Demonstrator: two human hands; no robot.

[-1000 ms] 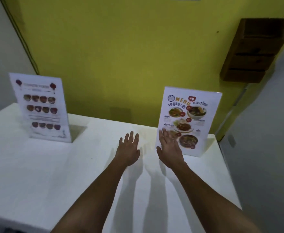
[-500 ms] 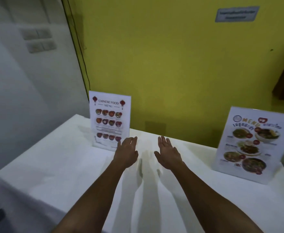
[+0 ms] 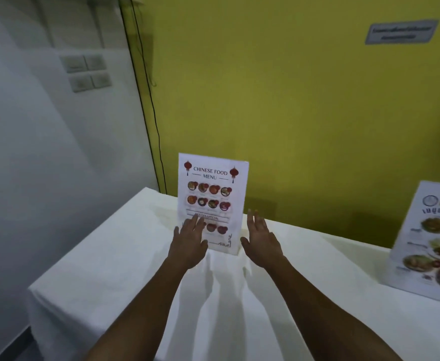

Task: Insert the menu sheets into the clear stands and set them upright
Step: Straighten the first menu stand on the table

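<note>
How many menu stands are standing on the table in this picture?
2. The Chinese food menu stand stands upright near the table's back edge, between the two hands. The second menu stand is at the right, partly cut off by the picture's edge.

Two upright menu stands: the Chinese food menu [image 3: 212,201] just beyond the hands, a second food menu [image 3: 432,243] well off to the right hand's side. Two hands: left hand [image 3: 189,243], right hand [image 3: 261,241]. One table [image 3: 104,269].
</note>
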